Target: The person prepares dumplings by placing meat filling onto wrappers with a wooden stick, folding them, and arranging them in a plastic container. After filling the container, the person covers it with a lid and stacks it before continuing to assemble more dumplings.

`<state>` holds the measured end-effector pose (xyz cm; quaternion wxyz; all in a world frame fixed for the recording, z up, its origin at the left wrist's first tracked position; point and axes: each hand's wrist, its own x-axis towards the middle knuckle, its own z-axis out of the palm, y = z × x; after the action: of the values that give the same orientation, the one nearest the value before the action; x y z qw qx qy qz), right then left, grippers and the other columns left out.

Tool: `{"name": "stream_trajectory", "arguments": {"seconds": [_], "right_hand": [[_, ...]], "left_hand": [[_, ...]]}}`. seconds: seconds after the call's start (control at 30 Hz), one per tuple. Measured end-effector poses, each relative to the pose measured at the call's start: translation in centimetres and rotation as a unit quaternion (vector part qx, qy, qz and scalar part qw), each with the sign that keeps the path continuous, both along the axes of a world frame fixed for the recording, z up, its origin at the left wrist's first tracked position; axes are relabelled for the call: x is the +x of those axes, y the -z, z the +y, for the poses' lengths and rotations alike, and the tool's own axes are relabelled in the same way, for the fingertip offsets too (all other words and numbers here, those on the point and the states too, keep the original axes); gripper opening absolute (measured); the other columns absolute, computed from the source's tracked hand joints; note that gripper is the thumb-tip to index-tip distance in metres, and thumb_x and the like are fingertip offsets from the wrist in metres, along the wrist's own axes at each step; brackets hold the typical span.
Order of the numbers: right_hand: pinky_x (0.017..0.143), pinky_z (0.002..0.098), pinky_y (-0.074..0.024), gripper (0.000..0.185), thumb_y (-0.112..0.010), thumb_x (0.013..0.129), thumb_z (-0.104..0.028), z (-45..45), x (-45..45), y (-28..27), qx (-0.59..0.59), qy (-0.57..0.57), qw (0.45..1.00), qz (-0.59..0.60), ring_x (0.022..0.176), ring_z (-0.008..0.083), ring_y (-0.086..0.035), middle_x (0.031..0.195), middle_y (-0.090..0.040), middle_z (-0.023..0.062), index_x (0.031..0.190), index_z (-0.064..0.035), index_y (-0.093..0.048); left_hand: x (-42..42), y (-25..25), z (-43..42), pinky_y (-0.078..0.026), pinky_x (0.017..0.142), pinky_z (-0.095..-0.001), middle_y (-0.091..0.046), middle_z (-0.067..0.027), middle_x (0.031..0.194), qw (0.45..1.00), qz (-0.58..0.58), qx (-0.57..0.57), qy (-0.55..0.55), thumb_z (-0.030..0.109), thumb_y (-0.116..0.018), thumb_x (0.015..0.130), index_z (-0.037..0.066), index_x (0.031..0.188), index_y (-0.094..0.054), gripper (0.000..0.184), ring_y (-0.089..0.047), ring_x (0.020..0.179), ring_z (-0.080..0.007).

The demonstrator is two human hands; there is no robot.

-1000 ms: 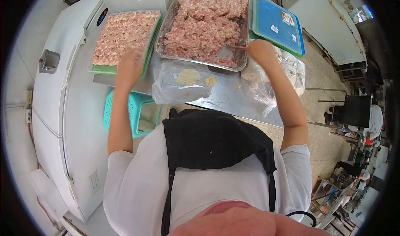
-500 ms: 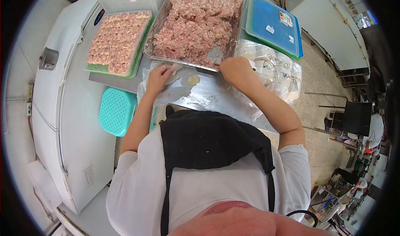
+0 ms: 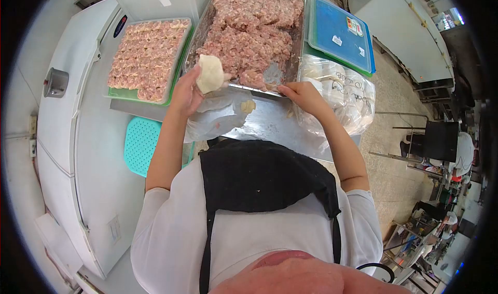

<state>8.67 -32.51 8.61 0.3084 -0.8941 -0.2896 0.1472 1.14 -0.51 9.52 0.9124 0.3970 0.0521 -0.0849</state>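
A pale round dough wrapper [image 3: 210,74] is held up in my left hand [image 3: 188,93], at the lower left corner of the metal tray [image 3: 302,40] of minced meat [image 3: 249,47]. My right hand [image 3: 303,96] is closed on a thin utensil [image 3: 270,89] at the tray's lower edge, with a lump of meat [image 3: 252,78] beside the utensil's end. On the plastic bag [image 3: 218,119] below lies a small dough piece [image 3: 248,106]. To the left, a container [image 3: 181,66] holds rows of filled pieces [image 3: 148,55].
Blue-lidded containers [image 3: 340,32] stand at the right, above a plastic bag of white items [image 3: 337,89] with writing. A turquoise stool [image 3: 141,144] is below the metal table [image 3: 267,122]. A white freezer [image 3: 104,190] flanks the left. Someone in white [image 3: 465,154] is far right.
My left hand went from the filled container down to the bag, then rose with the wrapper. My right hand moved down and left to the tray's lower edge, still holding the utensil.
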Motion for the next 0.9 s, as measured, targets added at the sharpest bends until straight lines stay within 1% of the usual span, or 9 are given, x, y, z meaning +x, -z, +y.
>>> {"name": "stream_trajectory", "arguments": {"seconds": [0.13,0.2,0.3,0.43,0.5,0.63,0.67,0.8,0.9], "right_hand": [[0.054,0.0278,-0.0385,0.042,-0.055,0.097,-0.036,1.0,-0.4,-2.0,0.076,0.092,0.989,0.093,0.055,0.0120,-0.049,0.059,-0.053,0.0021,0.079,-0.0002,-0.066],[0.056,0.0284,-0.0401,0.040,-0.057,0.096,-0.038,2.0,0.0,-2.9,0.144,0.142,0.970,0.132,0.059,0.0084,-0.049,0.059,-0.052,0.0001,0.092,-0.0003,-0.072],[0.053,0.0261,-0.0364,0.042,-0.057,0.096,-0.039,3.9,0.0,-4.4,0.224,0.164,0.950,0.146,0.058,0.0062,-0.045,0.059,-0.048,-0.0033,0.090,-0.0007,-0.072],[0.055,0.0284,-0.0391,0.041,-0.058,0.095,-0.040,3.7,0.6,-5.2,0.171,0.179,0.960,0.131,0.056,0.0103,-0.047,0.059,-0.052,0.0009,0.088,-0.0024,-0.073],[0.058,0.0341,-0.0435,0.037,-0.060,0.093,-0.039,2.7,0.7,-6.9,-0.008,0.124,0.992,0.030,0.057,0.0189,-0.055,0.062,-0.059,0.0083,0.089,-0.0047,-0.074],[0.067,0.0449,-0.0508,0.038,-0.056,0.091,-0.038,3.3,0.2,-7.2,-0.379,0.050,0.917,-0.111,0.077,0.0336,-0.067,0.079,-0.068,0.0175,0.082,-0.0043,-0.072],[0.071,0.0453,-0.0517,0.039,-0.054,0.091,-0.038,3.5,-0.3,-5.4,-0.408,0.046,0.907,-0.096,0.079,0.0358,-0.066,0.081,-0.068,0.0181,0.080,-0.0036,-0.070],[0.071,0.0431,-0.0498,0.038,-0.055,0.092,-0.037,3.0,-0.5,-4.3,-0.222,0.039,0.974,-0.028,0.077,0.0330,-0.066,0.078,-0.067,0.0181,0.083,-0.0042,-0.071],[0.062,0.0360,-0.0464,0.038,-0.057,0.094,-0.037,3.0,-1.6,-4.8,-0.048,0.126,0.989,0.066,0.065,0.0210,-0.062,0.065,-0.062,0.0118,0.083,-0.0034,-0.071]], "left_hand": [[1.7,-2.2,0.5,-0.049,0.098,-0.0405,-0.062,-0.0167,0.118,0.992,-0.031,-0.078,0.095,0.030,-0.044,0.101,-0.003,0.129,-0.049,0.044,-0.063,0.108,-0.0259],[3.2,-1.2,0.9,-0.047,0.100,-0.0415,-0.061,-0.0197,0.120,0.889,-0.047,0.455,0.003,0.025,-0.040,0.101,-0.004,0.129,-0.050,0.041,-0.061,0.112,-0.0275],[4.0,-1.4,0.1,-0.049,0.094,-0.0357,-0.064,-0.0157,0.117,0.996,0.003,0.076,-0.050,0.026,-0.044,0.100,-0.001,0.122,-0.058,0.038,-0.062,0.108,-0.0240],[5.3,-0.8,2.7,-0.049,0.091,-0.0334,-0.066,-0.0136,0.113,0.999,-0.005,0.026,0.028,0.024,-0.052,0.097,-0.002,0.116,-0.063,0.034,-0.063,0.105,-0.0211],[5.8,-1.1,4.1,-0.050,0.090,-0.0337,-0.066,-0.0132,0.112,0.770,-0.278,0.571,-0.059,0.020,-0.056,0.094,-0.004,0.114,-0.062,0.032,-0.064,0.102,-0.0207],[6.3,-0.9,5.8,-0.052,0.089,-0.0349,-0.066,-0.0137,0.109,0.864,-0.161,0.477,0.008,0.012,-0.057,0.093,-0.005,0.117,-0.059,0.030,-0.065,0.100,-0.0209],[6.8,0.1,6.1,-0.053,0.088,-0.0343,-0.066,-0.0130,0.110,0.953,-0.098,0.283,0.037,0.014,-0.057,0.094,-0.004,0.118,-0.059,0.030,-0.065,0.101,-0.0208],[6.6,-0.3,5.5,-0.053,0.091,-0.0366,-0.064,-0.0140,0.116,0.979,0.034,-0.144,0.140,0.018,-0.055,0.096,-0.002,0.123,-0.054,0.034,-0.064,0.107,-0.0226],[6.1,0.1,3.6,-0.051,0.097,-0.0419,-0.060,-0.0161,0.124,0.996,-0.020,0.002,0.083,0.023,-0.049,0.099,-0.003,0.129,-0.049,0.040,-0.061,0.112,-0.0266]]}}
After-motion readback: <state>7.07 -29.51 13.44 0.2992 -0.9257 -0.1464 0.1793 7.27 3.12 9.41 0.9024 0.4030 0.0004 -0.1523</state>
